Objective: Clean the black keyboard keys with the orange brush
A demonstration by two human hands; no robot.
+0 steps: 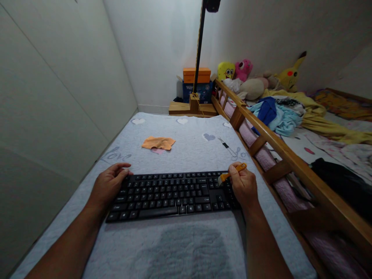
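Observation:
A black keyboard (174,193) lies flat across the quilted light-blue bedcover (174,248). My left hand (112,182) grips its left end, with thumb and forefinger at the far left corner. In my right hand (243,184) is a small brush (232,172) with an orange handle, pinched between thumb and fingers. The brush's pale bristles point down at the keys near the right end, and the hand covers part of the number pad. Beyond the keyboard rest an orange cloth (159,142), partly over a pink piece (157,151), and a thin tool with a black middle (225,145).
A wooden bed rail (261,131) runs along the right, with clothes (281,116) and plush toys (226,71) past it. A pale wall panel (58,97) borders the left. At the far end stand a dark pole (198,50) on a wooden base and an orange box (187,75).

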